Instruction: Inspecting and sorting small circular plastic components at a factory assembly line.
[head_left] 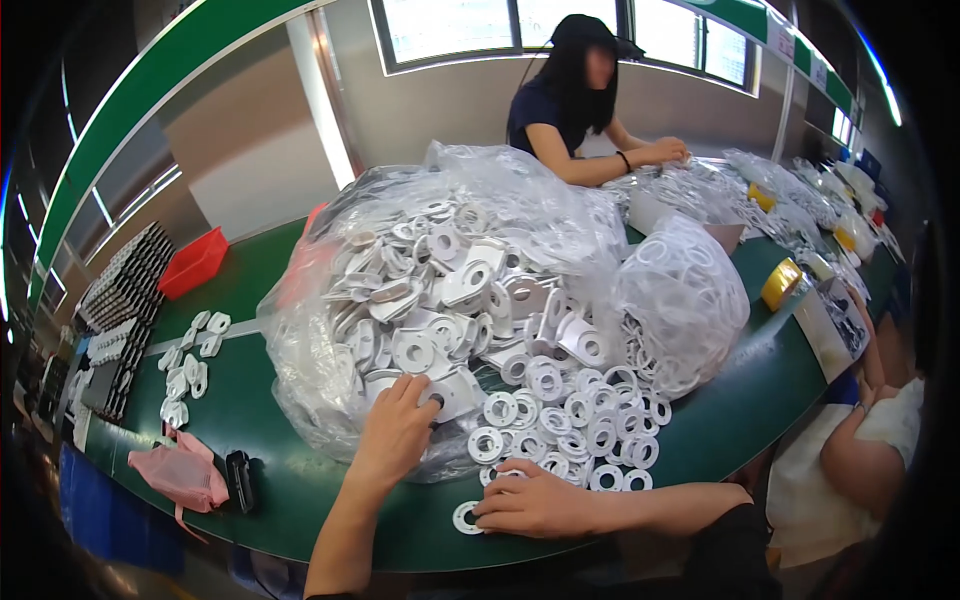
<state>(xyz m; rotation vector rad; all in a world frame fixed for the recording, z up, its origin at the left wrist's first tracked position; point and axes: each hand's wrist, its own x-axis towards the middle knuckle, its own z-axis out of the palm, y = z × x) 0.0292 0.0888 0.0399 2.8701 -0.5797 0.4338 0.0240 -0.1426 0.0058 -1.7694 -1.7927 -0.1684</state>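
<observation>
My left hand (398,432) reaches to the near edge of a large clear plastic bag (300,385), fingers bent onto a white plastic flanged part (458,396). A dark band shows on one of its fingers. The bag lies open and holds a heap of similar white parts with round holes. My right hand (535,503) rests at the table's front edge, its fingers closed on a flat white ring (466,517). Beside it, many loose white rings (545,380) spread over the table. How firmly the left fingers grip is partly hidden.
A second clear bag (690,290) of rings stands right of the heap. On the green table (330,510) lie a pink pouch (180,472), a black case (241,481), a red bin (193,262) and yellow tape (781,284). A co-worker (570,110) sits across; another person's arm shows at right.
</observation>
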